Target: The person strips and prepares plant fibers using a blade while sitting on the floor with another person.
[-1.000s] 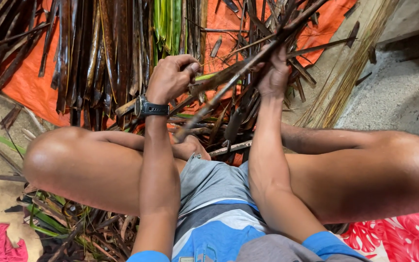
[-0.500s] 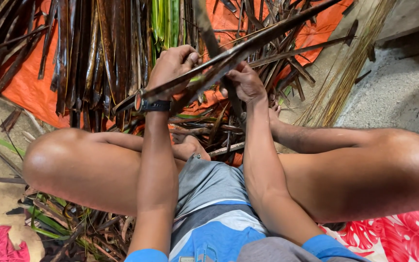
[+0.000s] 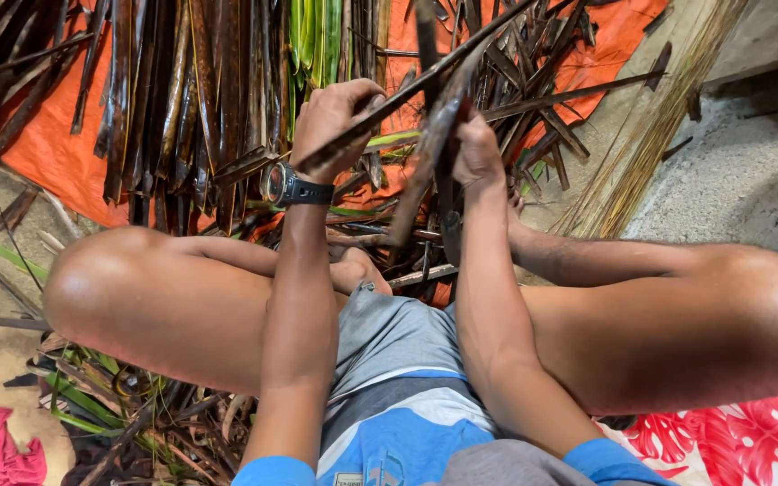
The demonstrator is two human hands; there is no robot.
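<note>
Left hand (image 3: pixel 339 121) (wristwatch (image 3: pixel 292 187) on it) grips a long dark dried leaf strip (image 3: pixel 425 81); right hand (image 3: pixel 477 148) clenches a brown leaf blade (image 3: pixel 427 157) above the orange tarp (image 3: pixel 47 153)

The strip (image 3: pixel 429 153) looks like dried leaf, dark brown, fibrous and matt, with a faint sheen where it bends. The leaves (image 3: pixel 182 99) are the same dry, streaked stuff; a few (image 3: pixel 317 36) are fresh green and glossy. The sheet (image 3: pixel 56 153) is orange plastic, smooth, slightly creased. The watch (image 3: pixel 285 187) has a dark metal case and matt rubbery strap. The floor (image 3: pixel 731 180) is rough grey concrete. The shorts (image 3: pixel 398 396) are soft matt cloth.
</note>
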